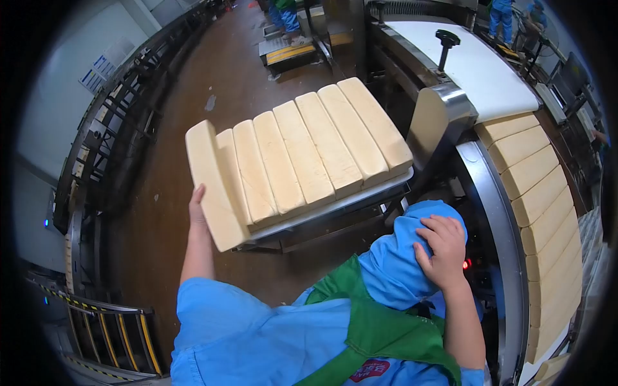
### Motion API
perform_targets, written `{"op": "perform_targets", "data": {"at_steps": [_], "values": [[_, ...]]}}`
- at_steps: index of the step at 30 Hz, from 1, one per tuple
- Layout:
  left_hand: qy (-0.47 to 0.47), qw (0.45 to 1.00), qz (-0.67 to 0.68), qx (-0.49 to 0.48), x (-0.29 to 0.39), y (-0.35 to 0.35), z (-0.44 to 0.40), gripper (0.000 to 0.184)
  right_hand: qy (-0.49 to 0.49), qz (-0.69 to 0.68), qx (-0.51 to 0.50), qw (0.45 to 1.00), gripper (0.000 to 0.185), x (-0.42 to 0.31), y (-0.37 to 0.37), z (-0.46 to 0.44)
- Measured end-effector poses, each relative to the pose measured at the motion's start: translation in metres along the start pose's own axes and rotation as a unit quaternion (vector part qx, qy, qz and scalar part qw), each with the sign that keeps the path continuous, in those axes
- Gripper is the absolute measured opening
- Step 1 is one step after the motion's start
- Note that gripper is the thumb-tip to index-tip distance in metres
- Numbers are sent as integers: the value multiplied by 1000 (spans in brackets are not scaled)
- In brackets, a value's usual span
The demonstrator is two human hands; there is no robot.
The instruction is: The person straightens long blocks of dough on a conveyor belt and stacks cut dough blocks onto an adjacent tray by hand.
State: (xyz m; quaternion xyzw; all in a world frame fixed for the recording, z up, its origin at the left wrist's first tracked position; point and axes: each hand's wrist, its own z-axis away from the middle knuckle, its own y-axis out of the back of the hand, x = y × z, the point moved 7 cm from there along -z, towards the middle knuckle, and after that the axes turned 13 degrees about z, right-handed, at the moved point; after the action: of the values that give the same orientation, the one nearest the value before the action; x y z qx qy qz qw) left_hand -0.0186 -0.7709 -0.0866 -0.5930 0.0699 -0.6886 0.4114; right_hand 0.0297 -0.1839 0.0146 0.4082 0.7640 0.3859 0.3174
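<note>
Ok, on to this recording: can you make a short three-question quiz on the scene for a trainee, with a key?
1. Which hand touches the end block, set at an angle at the picture's left end of the row of pale blocks?
2. True or false: both hands are on blocks.
3. What colour is the person's apron?
A. red
B. green
C. yellow

Key:
1. The left hand.
2. False; the right hand rests on the blue-clad knee.
3. B, green.
</note>
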Motion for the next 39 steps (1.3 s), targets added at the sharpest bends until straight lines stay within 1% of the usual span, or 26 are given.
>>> {"op": "perform_targets", "data": {"at_steps": [1, 3, 4, 6, 8, 9, 11, 14, 17, 20, 23, 27, 32, 34, 36, 39], "values": [[0, 1000, 1, 15, 10, 18, -1, 59, 1, 5, 1, 1000, 25, -2, -2, -3], [26, 999, 20, 7, 26, 46, -3, 60, -5, 12, 0, 1000, 23, -6, -5, -7], [44, 999, 31, -1, 31, 53, -5, 60, -7, 16, -1, 1000, 22, -7, -6, -8], [87, 996, 10, 20, 34, 68, -15, 60, -11, 24, -4, 1000, 22, -9, -8, -8], [112, 993, -13, 37, 28, 63, -24, 57, -11, 32, -1, 999, 21, -11, -9, -10], [143, 986, -52, 65, 20, 67, -37, 58, -14, 35, -1, 999, 21, -12, -10, -11], [172, 982, -41, 71, 5, 63, -44, 58, -17, 44, -6, 999, 20, -16, -10, -12], [132, 990, -42, 33, 4, 93, -76, 54, -20, 57, -5, 998, 19, -17, -12, -11], [39, 989, -144, 10, 14, 119, -113, 48, -19, 63, -5, 998, 18, -17, -12, -12], [-6, 957, -286, 41, 24, 127, -121, 45, -13, 68, -4, 998, 17, -19, -12, -12], [-17, 954, -290, 67, 26, 116, -112, 46, -14, 68, 4, 998, 17, -19, -12, -8], [-54, 947, -307, 79, 30, 103, -106, 44, -19, 68, 11, 997, 17, -17, -10, -3], [-82, 930, -344, 98, 33, 124, -125, 44, -21, 66, 15, 998, 16, -15, -9, -1], [-96, 914, -379, 112, 35, 123, -123, 45, -19, 64, 16, 998, 16, -16, -10, -2], [-112, 890, -423, 132, 38, 106, -111, 47, -18, 63, 17, 998, 16, -17, -10, -5], [-126, 835, -525, 109, 39, 58, -85, 49, -17, 66, 16, 998, 16, -20, -9, -8]]}}
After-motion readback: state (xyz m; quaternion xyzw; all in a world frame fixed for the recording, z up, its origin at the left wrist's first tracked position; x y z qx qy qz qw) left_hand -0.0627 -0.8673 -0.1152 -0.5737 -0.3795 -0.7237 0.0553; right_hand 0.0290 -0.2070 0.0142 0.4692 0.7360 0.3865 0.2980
